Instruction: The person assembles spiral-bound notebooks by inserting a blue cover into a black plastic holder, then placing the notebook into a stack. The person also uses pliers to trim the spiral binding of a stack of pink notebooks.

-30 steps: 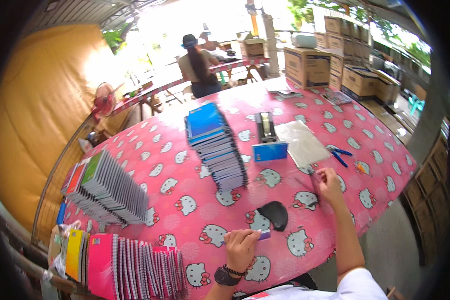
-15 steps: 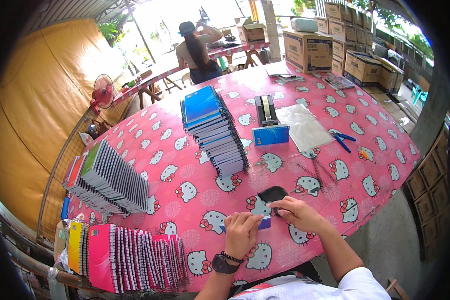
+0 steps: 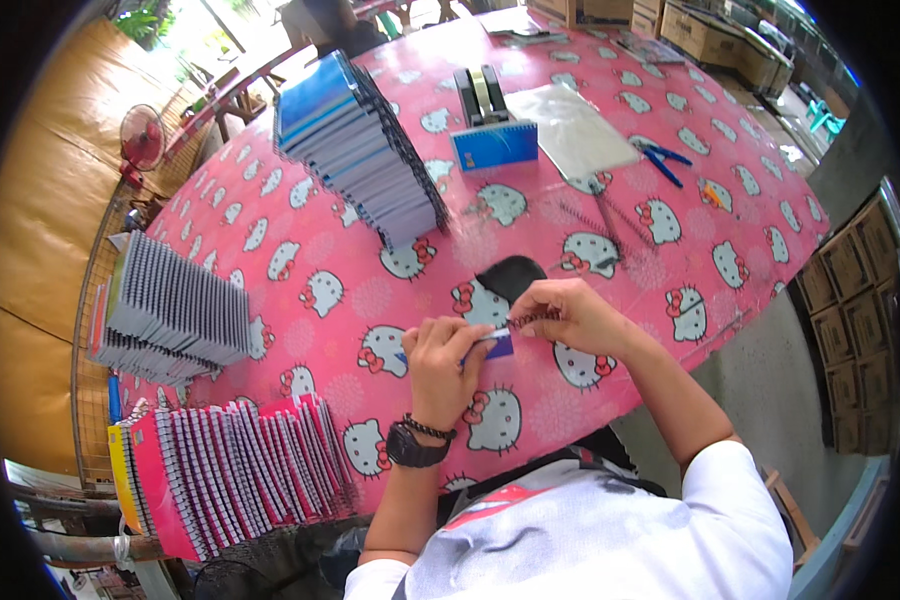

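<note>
hands now meet: right hand, off the table a second ago, fingers pinching a wire coil at the small blue notebook gripped by left hand.

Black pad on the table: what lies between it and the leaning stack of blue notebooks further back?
In the head view, only bare pink cartoon-cat tablecloth separates the black pad from the leaning stack of blue notebooks; nothing sits in that stretch.
</note>
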Available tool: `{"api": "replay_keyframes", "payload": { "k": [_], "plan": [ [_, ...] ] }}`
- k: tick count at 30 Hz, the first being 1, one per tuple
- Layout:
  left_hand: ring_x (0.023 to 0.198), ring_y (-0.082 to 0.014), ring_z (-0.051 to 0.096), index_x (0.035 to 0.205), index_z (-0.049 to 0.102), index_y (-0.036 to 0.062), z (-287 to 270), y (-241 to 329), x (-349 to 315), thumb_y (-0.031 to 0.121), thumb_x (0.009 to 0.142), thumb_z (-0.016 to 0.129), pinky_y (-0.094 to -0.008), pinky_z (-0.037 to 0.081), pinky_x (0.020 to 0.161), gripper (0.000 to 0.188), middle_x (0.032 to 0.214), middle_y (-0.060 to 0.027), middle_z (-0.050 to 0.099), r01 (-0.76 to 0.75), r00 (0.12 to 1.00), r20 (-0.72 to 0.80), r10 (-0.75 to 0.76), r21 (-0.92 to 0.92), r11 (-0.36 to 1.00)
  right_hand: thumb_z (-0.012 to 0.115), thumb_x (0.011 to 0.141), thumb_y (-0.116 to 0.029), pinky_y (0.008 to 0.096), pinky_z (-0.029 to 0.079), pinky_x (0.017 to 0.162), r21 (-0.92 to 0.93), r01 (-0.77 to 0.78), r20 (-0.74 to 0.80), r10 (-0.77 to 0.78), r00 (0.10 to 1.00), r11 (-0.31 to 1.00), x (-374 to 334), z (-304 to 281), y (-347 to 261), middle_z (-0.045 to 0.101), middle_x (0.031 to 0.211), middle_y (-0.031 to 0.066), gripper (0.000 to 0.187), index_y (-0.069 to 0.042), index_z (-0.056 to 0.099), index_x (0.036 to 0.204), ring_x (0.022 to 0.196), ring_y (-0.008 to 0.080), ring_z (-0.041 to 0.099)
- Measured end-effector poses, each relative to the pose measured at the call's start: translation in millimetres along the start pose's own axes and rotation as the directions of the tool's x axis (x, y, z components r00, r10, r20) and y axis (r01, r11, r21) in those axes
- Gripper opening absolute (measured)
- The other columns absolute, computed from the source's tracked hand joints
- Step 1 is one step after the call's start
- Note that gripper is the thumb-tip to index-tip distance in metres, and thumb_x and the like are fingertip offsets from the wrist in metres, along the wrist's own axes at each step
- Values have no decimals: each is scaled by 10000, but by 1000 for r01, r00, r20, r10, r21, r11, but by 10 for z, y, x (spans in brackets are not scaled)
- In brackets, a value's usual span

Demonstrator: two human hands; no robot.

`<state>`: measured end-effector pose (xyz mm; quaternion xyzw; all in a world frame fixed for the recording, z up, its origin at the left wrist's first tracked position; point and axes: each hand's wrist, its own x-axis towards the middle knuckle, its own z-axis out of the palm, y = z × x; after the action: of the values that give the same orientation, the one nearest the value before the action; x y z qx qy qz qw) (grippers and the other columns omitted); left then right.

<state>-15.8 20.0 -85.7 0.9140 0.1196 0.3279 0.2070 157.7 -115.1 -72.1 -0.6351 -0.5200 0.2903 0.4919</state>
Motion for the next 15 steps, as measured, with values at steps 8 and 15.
{"api": "replay_keyframes", "payload": {
  "k": [8, 15],
  "plan": [
    [789, -188, 539, 916, 716, 126, -28, 7, -10, 158, 754, 732, -336, 333, 765, 165, 813, -14, 600, -2, 1000, -8, 2, 5, 1000, 656, 773, 50, 333, 504, 712, -48, 153, 62, -150, 987, 987, 32, 21, 32, 651, 903, 115, 218, -3, 635, 984, 808, 222, 637],
    [781, -182, 531, 920, 718, 130, -31, -10, -20, 160, 764, 729, -335, 329, 760, 160, 812, -4, 597, 1, 1000, 3, -1, 3, 1000, 663, 763, 39, 363, 492, 726, -72, 141, 7, -141, 990, 987, 51, 89, 19, 604, 885, 106, 217, -19, 638, 970, 808, 271, 610]
  ]
}}
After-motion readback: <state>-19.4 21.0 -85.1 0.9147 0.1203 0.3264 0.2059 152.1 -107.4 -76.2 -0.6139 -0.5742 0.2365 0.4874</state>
